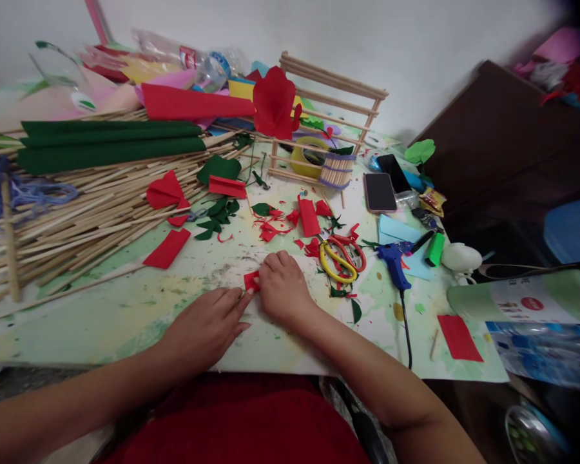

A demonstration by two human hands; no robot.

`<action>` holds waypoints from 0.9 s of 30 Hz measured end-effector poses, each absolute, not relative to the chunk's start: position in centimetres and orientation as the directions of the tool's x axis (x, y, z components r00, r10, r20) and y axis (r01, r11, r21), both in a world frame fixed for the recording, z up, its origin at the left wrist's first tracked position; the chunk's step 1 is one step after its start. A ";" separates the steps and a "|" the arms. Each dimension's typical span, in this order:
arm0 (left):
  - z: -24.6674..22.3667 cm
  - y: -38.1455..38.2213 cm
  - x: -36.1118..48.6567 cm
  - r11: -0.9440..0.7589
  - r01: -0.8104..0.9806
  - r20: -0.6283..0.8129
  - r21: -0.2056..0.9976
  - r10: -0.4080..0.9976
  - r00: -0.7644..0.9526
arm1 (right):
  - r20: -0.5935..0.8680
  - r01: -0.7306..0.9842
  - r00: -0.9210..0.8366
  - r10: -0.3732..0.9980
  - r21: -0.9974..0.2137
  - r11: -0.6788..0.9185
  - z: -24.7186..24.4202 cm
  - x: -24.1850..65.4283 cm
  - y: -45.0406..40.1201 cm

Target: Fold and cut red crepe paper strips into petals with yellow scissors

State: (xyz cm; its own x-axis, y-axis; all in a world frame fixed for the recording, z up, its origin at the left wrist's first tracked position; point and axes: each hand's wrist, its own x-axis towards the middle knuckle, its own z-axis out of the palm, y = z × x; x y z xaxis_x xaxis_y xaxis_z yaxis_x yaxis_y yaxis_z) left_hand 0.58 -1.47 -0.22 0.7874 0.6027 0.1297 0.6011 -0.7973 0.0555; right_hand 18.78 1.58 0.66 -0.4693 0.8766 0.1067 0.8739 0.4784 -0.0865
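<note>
A small red piece (252, 281) lies on the table between my two hands. My right hand (283, 288) is closed, its curled fingers pressed on the right part of the piece. From the left, my left hand (207, 328) touches the piece's lower edge with its fingertips, fingers close together and thumb a little apart. Part of the piece is hidden under the fingers. Red and green scraps (269, 231) are scattered beyond my hands. Scissors with yellow and orange handles (338, 261) lie to the right of my right hand.
Wooden sticks (96, 206) and rolled green sheets (111, 145) cover the left side. A stick frame (328, 93) with a red flower (274, 103) stands at the back. On the right are a blue glue gun (394, 261), its cord, a phone (380, 193) and a green bottle (517, 299).
</note>
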 end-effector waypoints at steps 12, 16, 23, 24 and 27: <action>-0.1 -1.5 0.9 -0.813 0.582 0.002 -0.012 0.582 0.813 | 0.131 0.893 -0.425 0.896 -0.103 0.439 0.7 18.8 1.4; -0.2 -1.4 0.9 -0.820 0.572 0.008 -0.035 0.572 0.820 | 0.121 0.904 -0.400 0.909 -0.114 0.413 0.7 18.8 1.4; -0.5 -1.6 0.8 -0.809 0.588 0.014 0.015 0.588 0.809 | 0.088 0.926 -0.343 0.935 -0.136 0.352 0.8 18.7 1.6; -0.6 -1.6 0.8 -0.806 0.590 0.021 0.034 0.591 0.806 | 0.085 0.926 -0.341 0.936 -0.140 0.350 0.7 18.7 1.6; -0.6 -1.4 0.7 -0.801 0.593 0.045 0.079 0.597 0.801 | 0.089 0.932 -0.309 0.947 -0.171 0.320 0.5 18.7 1.7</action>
State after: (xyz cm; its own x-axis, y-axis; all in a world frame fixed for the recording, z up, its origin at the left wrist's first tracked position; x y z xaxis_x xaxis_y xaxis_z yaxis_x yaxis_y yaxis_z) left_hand 0.73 -1.42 -0.55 0.8010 0.5970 0.0447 0.5929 -0.8014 0.0793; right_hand 18.74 1.69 0.52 -0.3088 0.9469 0.0892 0.9319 0.3199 -0.1710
